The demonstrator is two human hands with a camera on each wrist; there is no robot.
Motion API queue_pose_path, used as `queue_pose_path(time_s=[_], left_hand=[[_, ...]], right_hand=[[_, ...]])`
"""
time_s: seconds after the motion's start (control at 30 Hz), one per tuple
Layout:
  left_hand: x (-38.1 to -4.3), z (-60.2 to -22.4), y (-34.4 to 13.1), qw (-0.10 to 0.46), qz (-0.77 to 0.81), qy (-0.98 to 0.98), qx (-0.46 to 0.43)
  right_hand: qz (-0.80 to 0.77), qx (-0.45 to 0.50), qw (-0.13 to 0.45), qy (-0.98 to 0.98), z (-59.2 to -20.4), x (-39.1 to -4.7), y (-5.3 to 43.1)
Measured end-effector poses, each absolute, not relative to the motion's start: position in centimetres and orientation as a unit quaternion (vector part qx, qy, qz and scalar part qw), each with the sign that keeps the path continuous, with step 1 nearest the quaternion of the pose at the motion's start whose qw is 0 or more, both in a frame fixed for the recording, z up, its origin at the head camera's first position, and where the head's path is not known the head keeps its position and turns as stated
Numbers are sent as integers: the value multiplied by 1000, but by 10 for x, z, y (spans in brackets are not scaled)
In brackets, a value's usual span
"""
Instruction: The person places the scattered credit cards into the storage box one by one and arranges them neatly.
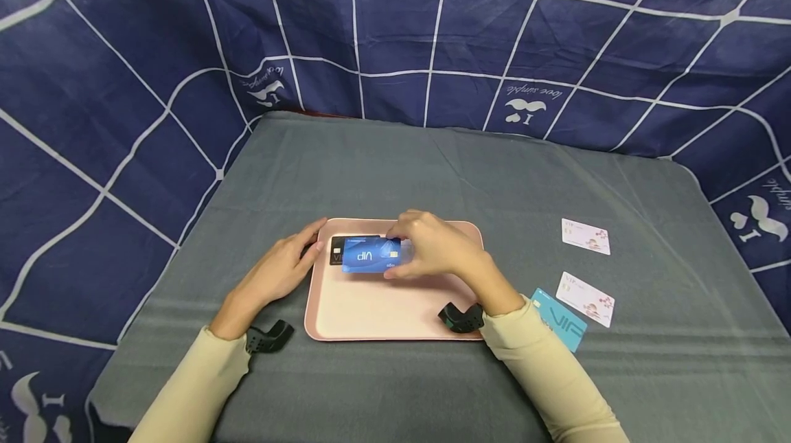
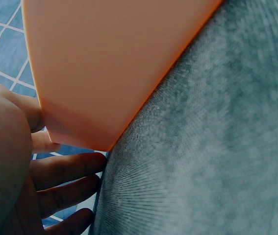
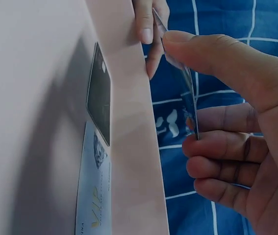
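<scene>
My right hand (image 1: 432, 244) pinches a blue VIP card (image 1: 366, 255) by its right end, thumb on one side and fingers on the other. In the right wrist view the card shows nearly edge-on, raised over the pink tray (image 1: 383, 312). Under it in the tray lies a black card (image 1: 336, 251), partly covered in the head view. Beside the black one, a silver-white VIP card (image 3: 93, 196) appears in the right wrist view. My left hand (image 1: 287, 261) rests at the tray's left edge, thumb over the rim and fingers extended along the outside near the corner.
To the right of the tray, two white VIP cards with pink flowers, an upper card (image 1: 586, 236) and a lower card (image 1: 586, 299), lie on the grey cloth (image 1: 395, 168). A teal card (image 1: 559, 319) lies partly behind my right sleeve. Blue grid fabric (image 1: 395, 31) hangs around the table.
</scene>
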State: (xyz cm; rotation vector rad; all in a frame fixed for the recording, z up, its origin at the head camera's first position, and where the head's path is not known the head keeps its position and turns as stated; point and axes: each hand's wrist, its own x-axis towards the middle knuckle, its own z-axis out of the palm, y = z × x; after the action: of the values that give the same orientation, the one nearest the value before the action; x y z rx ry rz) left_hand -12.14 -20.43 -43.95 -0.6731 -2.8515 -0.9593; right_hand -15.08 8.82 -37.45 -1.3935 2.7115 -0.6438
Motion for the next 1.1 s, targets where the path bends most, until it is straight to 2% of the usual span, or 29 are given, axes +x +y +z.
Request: queue_pose_path(time_s=[0.4, 1.1], left_hand=[[-120, -439, -204, 20, -310, -926, -213], [-121, -440, -203, 19, -313, -926, -211]], right_hand=[[-188, -452, 53, 870, -381, -149, 80], [-141, -483, 48, 863, -396, -145, 66]])
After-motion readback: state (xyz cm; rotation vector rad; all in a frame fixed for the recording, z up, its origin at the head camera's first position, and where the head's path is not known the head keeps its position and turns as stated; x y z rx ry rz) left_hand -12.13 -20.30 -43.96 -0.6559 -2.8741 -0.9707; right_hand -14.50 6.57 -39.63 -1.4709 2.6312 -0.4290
